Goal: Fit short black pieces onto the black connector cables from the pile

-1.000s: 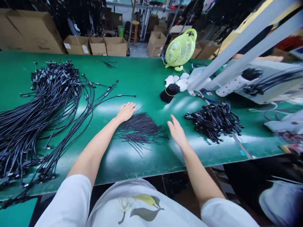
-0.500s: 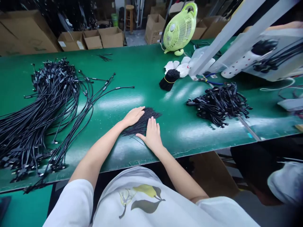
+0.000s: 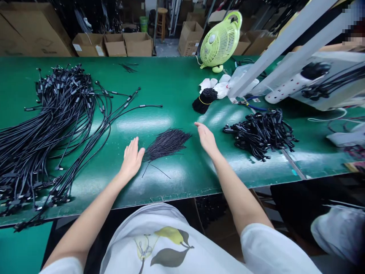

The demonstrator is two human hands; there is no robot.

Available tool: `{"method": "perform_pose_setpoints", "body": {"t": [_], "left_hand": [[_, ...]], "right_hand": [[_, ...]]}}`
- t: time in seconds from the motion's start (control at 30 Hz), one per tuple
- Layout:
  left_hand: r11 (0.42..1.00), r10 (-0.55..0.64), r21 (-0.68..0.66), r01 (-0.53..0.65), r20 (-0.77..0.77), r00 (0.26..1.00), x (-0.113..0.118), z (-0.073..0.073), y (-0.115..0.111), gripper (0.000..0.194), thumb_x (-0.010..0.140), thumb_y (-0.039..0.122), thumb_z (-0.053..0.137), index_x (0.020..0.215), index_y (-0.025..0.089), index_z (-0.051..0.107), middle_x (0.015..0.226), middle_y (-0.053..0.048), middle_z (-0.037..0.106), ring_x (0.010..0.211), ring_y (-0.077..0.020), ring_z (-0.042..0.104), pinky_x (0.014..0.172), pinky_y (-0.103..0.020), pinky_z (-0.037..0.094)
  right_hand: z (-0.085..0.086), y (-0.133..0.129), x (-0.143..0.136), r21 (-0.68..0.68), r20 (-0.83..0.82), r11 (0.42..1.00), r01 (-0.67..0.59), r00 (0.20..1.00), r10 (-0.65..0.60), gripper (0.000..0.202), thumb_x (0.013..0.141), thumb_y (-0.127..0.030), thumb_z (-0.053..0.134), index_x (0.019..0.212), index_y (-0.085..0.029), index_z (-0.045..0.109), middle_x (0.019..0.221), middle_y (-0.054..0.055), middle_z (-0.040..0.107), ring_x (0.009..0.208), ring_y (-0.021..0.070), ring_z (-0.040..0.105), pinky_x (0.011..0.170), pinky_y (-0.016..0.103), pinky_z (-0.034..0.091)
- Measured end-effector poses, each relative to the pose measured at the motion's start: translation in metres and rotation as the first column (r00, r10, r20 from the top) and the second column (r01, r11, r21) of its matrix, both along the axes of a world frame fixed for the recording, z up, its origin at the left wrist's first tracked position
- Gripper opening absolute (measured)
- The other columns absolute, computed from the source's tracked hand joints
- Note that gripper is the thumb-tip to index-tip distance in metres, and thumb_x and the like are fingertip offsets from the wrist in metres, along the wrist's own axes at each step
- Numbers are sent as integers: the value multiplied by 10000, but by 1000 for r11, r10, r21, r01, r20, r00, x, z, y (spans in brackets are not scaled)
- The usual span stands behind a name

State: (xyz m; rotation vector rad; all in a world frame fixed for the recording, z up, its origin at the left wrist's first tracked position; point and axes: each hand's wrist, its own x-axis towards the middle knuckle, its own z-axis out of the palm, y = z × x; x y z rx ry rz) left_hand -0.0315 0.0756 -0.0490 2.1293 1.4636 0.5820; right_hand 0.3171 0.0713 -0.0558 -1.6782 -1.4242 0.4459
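A loose pile of thin black strands (image 3: pixel 168 144), which look like twist ties, lies flat on the green tabletop (image 3: pixel 182 182). At its left end my left hand (image 3: pixel 132 158) rests with fingers stretched and thumb apart, holding nothing. My right hand (image 3: pixel 207 140) is held edge-on past the pile's right end, with a gap between; its fingers are straight and it grips nothing. Two stray strands stick out below the pile. Behind my right hand stands a bundle of similar black strands (image 3: pixel 204 101) bound with a yellow band.
Long black cables (image 3: pixel 65 110) are heaped on the left, some reaching toward the middle. A heap of coiled black cables (image 3: pixel 262 133) lies to the right. Further back are a green fan (image 3: pixel 219 42), pliers (image 3: pixel 253 104) and a grey post (image 3: pixel 279 45). A person sits at the right.
Both hands have come off the top of the strands and moved apart, the left hand to the lower left and the right hand to the upper right. The pile now shows whole.
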Motion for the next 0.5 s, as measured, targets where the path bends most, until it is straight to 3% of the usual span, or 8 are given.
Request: {"method": "perform_pose_setpoints", "body": {"t": [0.1, 0.23, 0.37, 0.43, 0.5], "left_hand": [[995, 86, 47, -85, -25, 996, -2, -19, -33, 693, 968, 547, 241, 1540, 170, 132, 1573, -178, 260, 1476, -290, 179, 1187, -557, 179], [996, 67, 69, -64, -40, 997, 47, -23, -24, 718, 964, 561, 225, 1534, 132, 144, 1575, -187, 248, 1478, -294, 173, 1199, -530, 168], [999, 27, 19, -27, 7, 1000, 93, -14, 5, 676, 978, 529, 184, 1512, 115, 222, 1552, -176, 313, 1468, -266, 228, 1207, -475, 183], [1000, -4, 6, 4, 47, 999, 95, -7, 9, 656, 988, 503, 153, 1500, 105, 252, 1539, -174, 340, 1455, -241, 268, 1201, -442, 213], [998, -49, 45, 47, 47, 998, 80, 0, 1, 663, 984, 518, 177, 1510, 118, 228, 1554, -169, 314, 1463, -236, 249, 1200, -448, 210]], "right_hand": [[-12, 41, 10, 14, -174, 1000, -9, 985, 11, 692, 939, -668, 235, 1179, -162, 642, 1266, 124, 626, 1202, 231, 564, 1078, 441, 401], [-27, 62, -26, 26, -210, 994, -104, 972, 107, 698, 943, -672, 209, 1078, -183, 687, 1147, 94, 689, 1093, 209, 625, 1007, 410, 467], [-22, 51, -48, 24, -231, 987, -159, 960, 160, 708, 946, -675, 198, 1045, -179, 694, 1080, 91, 708, 1045, 203, 644, 988, 400, 481], [-11, 34, -45, 27, -221, 986, -163, 961, 165, 725, 954, -665, 164, 1122, -168, 665, 1147, 106, 684, 1103, 208, 624, 1018, 408, 462], [4, 6, -41, 49, -90, 981, -186, 978, 189, 720, 939, -686, 219, 1280, -166, 580, 1326, 123, 583, 1256, 233, 525, 1098, 434, 385]]}}
